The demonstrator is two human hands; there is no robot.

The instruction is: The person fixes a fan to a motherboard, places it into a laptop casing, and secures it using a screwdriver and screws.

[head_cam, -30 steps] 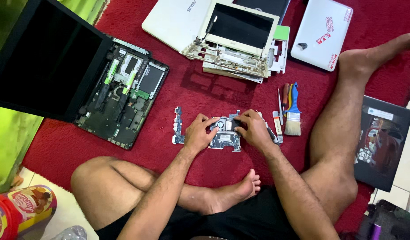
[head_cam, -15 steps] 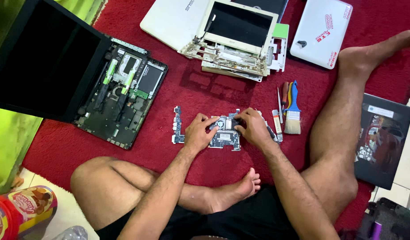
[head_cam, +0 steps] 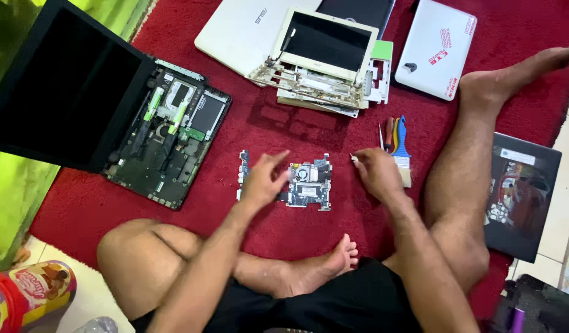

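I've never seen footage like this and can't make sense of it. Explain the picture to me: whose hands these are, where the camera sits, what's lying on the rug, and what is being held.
There is no machine here. A person sits cross-legged on a red rug, and the one camera is worn on their head, looking down at their own two bare hands.

The left hand rests over a small circuit board lying flat on the rug. The right hand is off the board, fingertips pinched together near a blue-handled brush and a few slim tools. It may hold something tiny, too small to tell.

To the left lies an opened black laptop with its insides exposed. At the top is a stack of white laptop parts and a white closed laptop. A dark laptop lies at the right.
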